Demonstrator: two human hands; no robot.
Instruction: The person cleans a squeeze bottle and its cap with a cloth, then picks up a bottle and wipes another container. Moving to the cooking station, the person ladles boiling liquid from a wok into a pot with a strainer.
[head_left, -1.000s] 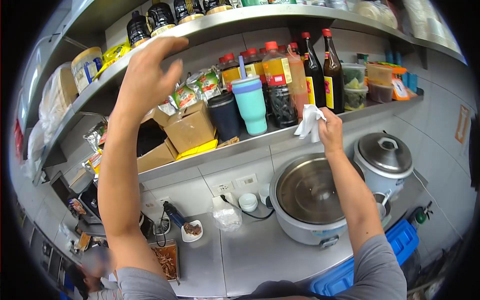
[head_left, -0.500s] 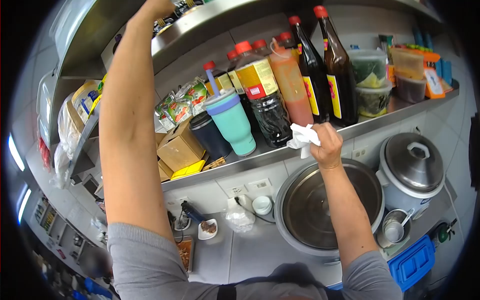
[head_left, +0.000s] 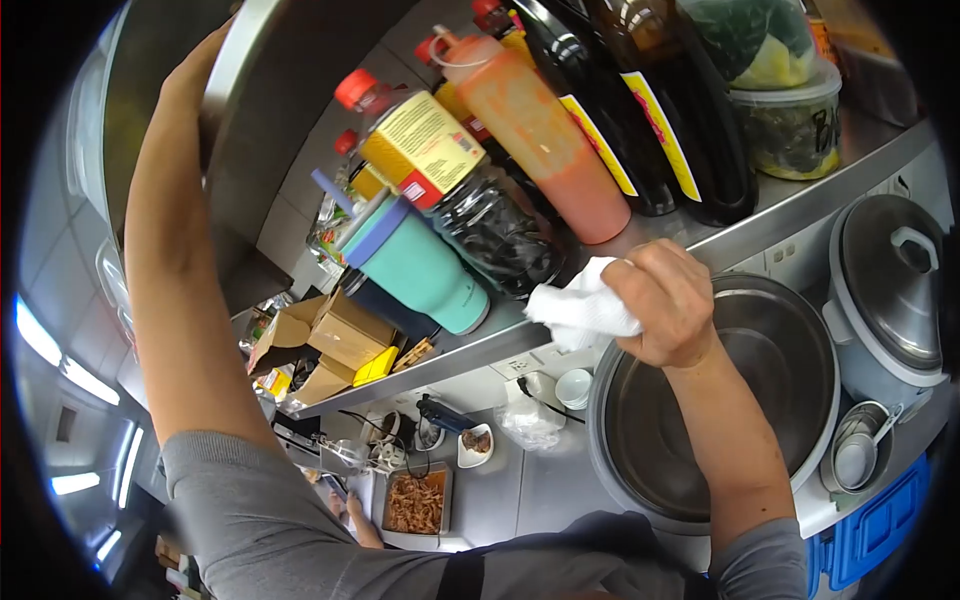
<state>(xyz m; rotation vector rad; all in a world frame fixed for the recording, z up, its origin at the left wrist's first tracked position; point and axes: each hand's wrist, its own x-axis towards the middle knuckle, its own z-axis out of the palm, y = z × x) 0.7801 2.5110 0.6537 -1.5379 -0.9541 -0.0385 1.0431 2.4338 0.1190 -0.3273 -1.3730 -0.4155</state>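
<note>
My right hand is closed round a crumpled white paper towel, just in front of the lower shelf's metal edge. Nearest to it on that shelf stand a squeeze bottle of orange-red sauce, a red-capped bottle of dark liquid and a teal tumbler with a straw. At the upper left, my left hand reaches up to the upper shelf; its fingers are hidden, so I cannot see what they hold or touch.
Below are a large metal pot, a lidded cooker and a tray of shredded food. Dark glass bottles and a lidded tub line the shelf. Another person's hands show at the lower left.
My view has tilted and moved closer to the shelf. The left hand's fingers have gone out of sight at the upper shelf. My right hand still grips the paper towel near the lower shelf edge.
</note>
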